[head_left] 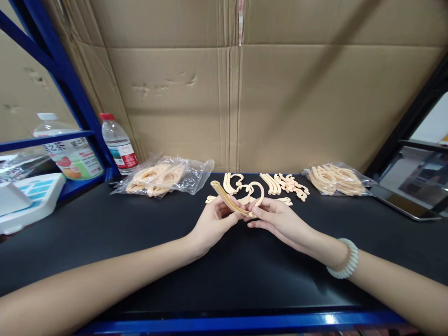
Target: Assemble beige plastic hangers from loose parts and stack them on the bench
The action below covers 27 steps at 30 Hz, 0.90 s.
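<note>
My left hand (211, 223) is closed on a curved beige plastic hanger arm (226, 198), whose rounded end points up and to the left. My right hand (282, 220) pinches a beige hanger hook (262, 190) at its base, with the curve standing up. The arm's lower end and the hook's base meet between my fingertips, where the fingers partly hide the contact. Just behind my hands, a beige hanger with a hook (248, 190) lies on the black table (224, 275), partly covered. Loose hanger arms (270, 184) and several small hook pieces (292, 184) lie beyond.
Clear plastic bags of beige parts lie at left (157, 179) and right (334, 179). A red-capped bottle (121, 148) stands at back left, near a blue frame (66, 74). A tablet-like device (406, 204) lies at right. Cardboard (175, 102) walls the back.
</note>
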Motion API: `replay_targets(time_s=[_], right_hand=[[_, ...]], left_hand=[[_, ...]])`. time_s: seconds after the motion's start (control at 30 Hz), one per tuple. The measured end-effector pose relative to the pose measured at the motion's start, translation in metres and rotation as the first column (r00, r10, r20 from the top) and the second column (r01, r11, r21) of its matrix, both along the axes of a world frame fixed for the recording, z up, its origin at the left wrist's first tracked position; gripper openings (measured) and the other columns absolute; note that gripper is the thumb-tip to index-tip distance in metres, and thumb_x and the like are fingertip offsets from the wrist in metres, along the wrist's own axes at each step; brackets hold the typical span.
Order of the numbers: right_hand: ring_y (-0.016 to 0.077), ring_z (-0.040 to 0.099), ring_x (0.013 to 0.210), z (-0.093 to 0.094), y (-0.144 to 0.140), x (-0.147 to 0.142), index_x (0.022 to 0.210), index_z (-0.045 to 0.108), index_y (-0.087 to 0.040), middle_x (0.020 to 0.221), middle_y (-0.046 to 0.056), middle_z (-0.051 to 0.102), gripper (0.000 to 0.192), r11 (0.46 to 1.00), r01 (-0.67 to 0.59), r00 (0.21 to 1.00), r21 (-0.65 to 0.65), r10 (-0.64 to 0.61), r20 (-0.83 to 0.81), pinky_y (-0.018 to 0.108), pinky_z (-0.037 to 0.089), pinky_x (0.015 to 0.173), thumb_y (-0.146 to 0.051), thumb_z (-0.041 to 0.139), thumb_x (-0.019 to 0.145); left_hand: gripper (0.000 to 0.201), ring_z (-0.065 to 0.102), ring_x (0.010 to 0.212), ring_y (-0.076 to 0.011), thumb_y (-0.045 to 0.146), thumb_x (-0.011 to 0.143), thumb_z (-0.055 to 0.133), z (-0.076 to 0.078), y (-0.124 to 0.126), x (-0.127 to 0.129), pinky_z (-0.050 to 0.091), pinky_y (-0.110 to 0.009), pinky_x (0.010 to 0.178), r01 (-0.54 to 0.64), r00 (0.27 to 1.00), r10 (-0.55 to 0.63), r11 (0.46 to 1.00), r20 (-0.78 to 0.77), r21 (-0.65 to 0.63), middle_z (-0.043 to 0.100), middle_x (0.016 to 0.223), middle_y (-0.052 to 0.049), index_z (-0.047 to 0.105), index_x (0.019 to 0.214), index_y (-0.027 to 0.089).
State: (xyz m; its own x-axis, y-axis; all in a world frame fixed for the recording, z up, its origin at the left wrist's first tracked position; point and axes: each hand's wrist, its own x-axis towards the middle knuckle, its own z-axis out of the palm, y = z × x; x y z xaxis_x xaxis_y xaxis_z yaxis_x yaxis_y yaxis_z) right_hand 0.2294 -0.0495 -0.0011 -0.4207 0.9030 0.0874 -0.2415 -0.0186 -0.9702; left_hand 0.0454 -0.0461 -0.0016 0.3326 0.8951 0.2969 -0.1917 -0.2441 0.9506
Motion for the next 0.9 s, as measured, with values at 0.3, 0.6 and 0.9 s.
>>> replay_targets(time_s=[0.3,0.6,0.9], right_hand=[[0.0146,0.065,0.078,0.0025,-0.0005,-0.0006,0.077,0.064,-0.016,0.079,0.002,0.066,0.025,0.998,0.068,0.998,-0.016,-0.068,0.014,0.033,0.053,0.079,-0.036,0.077,0.072],[0.0142,0.065,0.077,-0.0004,0.0009,0.0006,0.074,0.062,-0.016,0.083,0.002,0.066,0.023,0.998,0.05,0.999,-0.025,-0.05,0.018,0.034,0.052,0.082,-0.033,0.077,0.072],[0.0132,0.063,0.072,0.0022,-0.0023,-0.0017,0.071,0.061,-0.015,0.077,0.001,0.063,0.023,0.998,0.065,0.997,-0.017,-0.064,0.036,0.032,0.053,0.076,-0.031,0.079,0.069]], left_hand=[[0.02,0.064,0.086,-0.0167,0.018,0.072,0.074,0.0047,-0.0055,0.0023,0.049,-0.032,0.085,-0.014,0.999,0.014,1.0,-0.032,-0.002,0.066,0.082,-0.001,0.055,0.078,0.016],[0.02,0.064,0.085,-0.0178,0.02,0.071,0.075,0.0027,-0.0043,0.0023,0.049,-0.034,0.086,-0.019,0.999,0.02,0.999,-0.028,0.028,0.066,0.081,-0.002,0.056,0.076,0.016],[0.02,0.066,0.084,-0.0185,0.018,0.071,0.076,0.0016,-0.005,0.002,0.05,-0.035,0.085,-0.006,0.999,0.007,0.999,-0.039,0.032,0.068,0.082,-0.003,0.057,0.078,0.016]])
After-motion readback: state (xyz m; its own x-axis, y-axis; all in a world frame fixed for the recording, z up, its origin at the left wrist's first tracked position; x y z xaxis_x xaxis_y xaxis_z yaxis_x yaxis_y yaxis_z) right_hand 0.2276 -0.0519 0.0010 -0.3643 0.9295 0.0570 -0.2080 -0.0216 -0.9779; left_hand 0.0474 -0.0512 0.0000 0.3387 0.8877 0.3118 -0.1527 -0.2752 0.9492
